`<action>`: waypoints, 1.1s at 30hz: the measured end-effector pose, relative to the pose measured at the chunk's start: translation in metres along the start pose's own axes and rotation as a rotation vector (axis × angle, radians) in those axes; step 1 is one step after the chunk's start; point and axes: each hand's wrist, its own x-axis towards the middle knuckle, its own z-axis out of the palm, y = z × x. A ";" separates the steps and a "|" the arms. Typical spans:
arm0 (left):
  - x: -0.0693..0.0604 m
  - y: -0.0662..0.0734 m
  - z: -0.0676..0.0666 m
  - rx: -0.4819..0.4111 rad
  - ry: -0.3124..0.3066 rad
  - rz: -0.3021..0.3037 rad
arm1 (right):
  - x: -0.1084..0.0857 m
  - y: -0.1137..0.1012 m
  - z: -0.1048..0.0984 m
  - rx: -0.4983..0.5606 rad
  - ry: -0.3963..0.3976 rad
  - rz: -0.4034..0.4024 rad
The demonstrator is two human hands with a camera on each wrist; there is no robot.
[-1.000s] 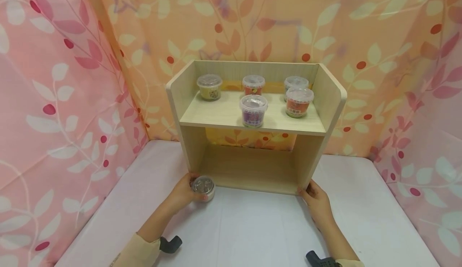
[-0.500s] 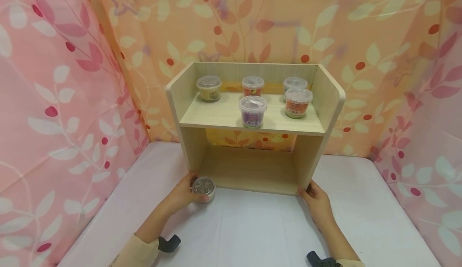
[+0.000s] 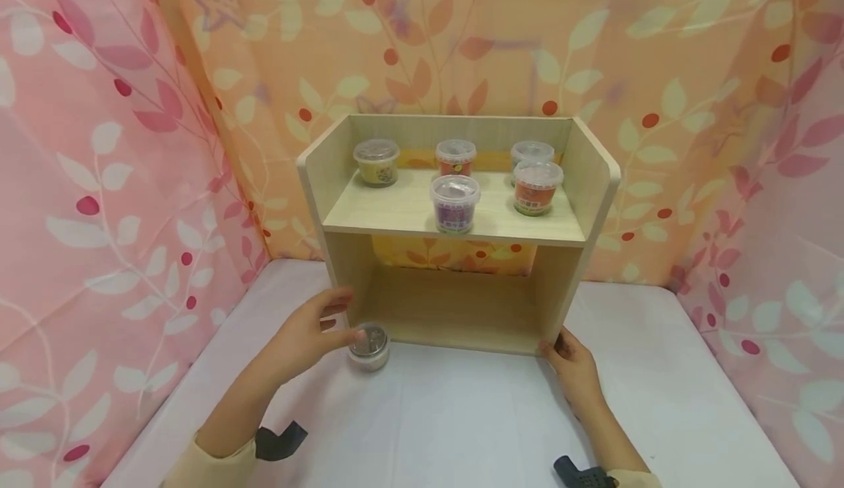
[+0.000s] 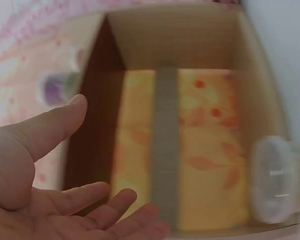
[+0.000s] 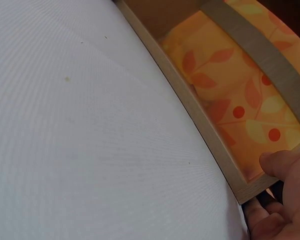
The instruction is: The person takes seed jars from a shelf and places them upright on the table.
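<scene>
A two-tier wooden shelf [image 3: 455,311] stands on the white-covered table. At its lower right corner my right hand [image 3: 575,371] holds the side panel, thumb [image 5: 277,164] on the inner side and fingers outside. My left hand [image 3: 300,338] is raised by the lower left corner, fingers spread and loosely bent, holding nothing. Just beyond its thumb, a small clear-lidded tub [image 3: 369,347] with a pale base sits on the table against the shelf's front corner. The same tub [image 4: 274,180] looks blurred in the left wrist view, apart from the palm.
The upper tier carries several lidded cups: a yellow one [image 3: 377,164], a purple one [image 3: 455,206], a red one [image 3: 456,158], an orange one [image 3: 535,191] and another cup [image 3: 531,152] partly hidden behind it. Patterned cloth [image 3: 422,48] hangs behind and at both sides.
My left hand has let go of the tub and moved up and left from it. The tub stays by the shelf's corner. My right hand keeps its hold on the shelf.
</scene>
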 end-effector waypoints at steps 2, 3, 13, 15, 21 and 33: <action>-0.003 0.020 -0.011 -0.012 0.005 0.032 | 0.000 0.001 0.000 -0.010 -0.002 0.001; -0.004 0.030 -0.017 -0.023 0.005 0.055 | 0.001 0.001 0.000 -0.016 -0.001 -0.003; 0.011 0.134 -0.062 -0.223 0.076 0.137 | -0.002 -0.003 -0.003 -0.051 0.008 -0.001; 0.020 0.150 -0.066 -0.226 0.116 0.134 | -0.002 -0.003 -0.002 -0.049 0.005 0.002; 0.056 0.187 -0.073 -0.140 0.210 0.070 | 0.000 0.000 -0.001 -0.036 -0.001 -0.002; 0.134 0.197 -0.082 -0.104 0.317 -0.071 | 0.000 -0.001 -0.002 -0.016 -0.007 0.005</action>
